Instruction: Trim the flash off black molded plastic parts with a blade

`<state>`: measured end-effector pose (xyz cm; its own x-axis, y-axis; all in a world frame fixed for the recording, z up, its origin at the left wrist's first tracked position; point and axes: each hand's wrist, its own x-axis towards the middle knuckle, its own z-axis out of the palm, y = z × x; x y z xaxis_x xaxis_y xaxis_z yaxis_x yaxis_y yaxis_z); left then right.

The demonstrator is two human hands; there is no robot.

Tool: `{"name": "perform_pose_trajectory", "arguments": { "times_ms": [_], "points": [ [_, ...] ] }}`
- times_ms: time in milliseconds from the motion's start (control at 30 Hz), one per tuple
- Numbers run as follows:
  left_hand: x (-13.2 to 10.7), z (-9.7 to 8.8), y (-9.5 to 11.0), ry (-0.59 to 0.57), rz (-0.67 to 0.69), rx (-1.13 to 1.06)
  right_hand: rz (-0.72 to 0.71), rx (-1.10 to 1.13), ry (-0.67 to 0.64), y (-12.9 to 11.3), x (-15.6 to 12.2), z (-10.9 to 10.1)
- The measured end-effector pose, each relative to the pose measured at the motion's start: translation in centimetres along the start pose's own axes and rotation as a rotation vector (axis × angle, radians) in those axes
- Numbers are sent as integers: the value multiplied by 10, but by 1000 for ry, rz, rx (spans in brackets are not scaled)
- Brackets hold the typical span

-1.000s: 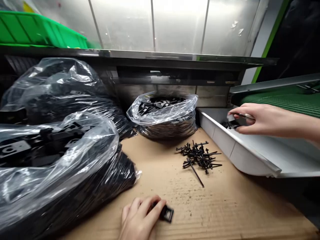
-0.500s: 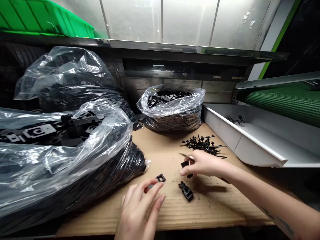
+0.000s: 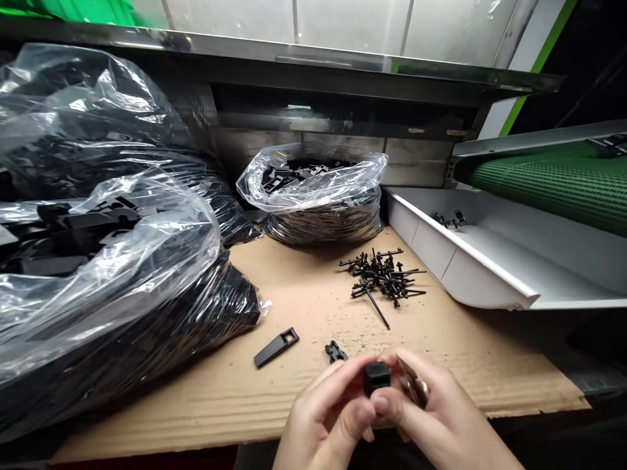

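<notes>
My left hand (image 3: 326, 414) and my right hand (image 3: 435, 408) meet near the front edge of the cardboard, fingers closed around a small black plastic part (image 3: 377, 375). Its blocky end pokes up between them; the rest is hidden by the fingers. A shiny metal tool (image 3: 417, 388) is tucked in my right hand, its kind unclear. Just beyond my left fingers lies a black plastic clip piece (image 3: 336, 351), partly covered. Farther left, a flat tapered black piece (image 3: 275, 347) with a square opening rests on the cardboard.
A pile of thin black plastic rods (image 3: 382, 277) lies on the cardboard sheet (image 3: 298, 281). Clear bags of black parts stand at the left (image 3: 196, 313) and back (image 3: 323, 222). To the right are a white tray (image 3: 470, 274) and a green conveyor belt (image 3: 548, 186).
My right hand has brought the black part toward me, and my left hand has moved right to close on it too. The view has shifted; the flat tapered piece is now uncovered.
</notes>
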<state>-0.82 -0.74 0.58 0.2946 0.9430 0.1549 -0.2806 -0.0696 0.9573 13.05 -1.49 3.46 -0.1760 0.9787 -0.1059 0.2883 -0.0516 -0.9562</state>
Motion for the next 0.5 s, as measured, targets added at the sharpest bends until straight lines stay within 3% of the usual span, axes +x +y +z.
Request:
{"name": "perform_pose_trajectory", "arguments": {
  "times_ms": [100,200,367,500],
  "points": [
    [-1,3,0,36,155,235,-89,13,-63,4,-3,-2],
    [-1,3,-4,146,254,424,-189,-167,-18,14,-6,-12],
    [0,-4,-13,175,193,491,-371,-693,247,42,-15,-30],
    [1,-10,-10,93,181,494,-526,-597,258,46,-15,-20]
  ]
}}
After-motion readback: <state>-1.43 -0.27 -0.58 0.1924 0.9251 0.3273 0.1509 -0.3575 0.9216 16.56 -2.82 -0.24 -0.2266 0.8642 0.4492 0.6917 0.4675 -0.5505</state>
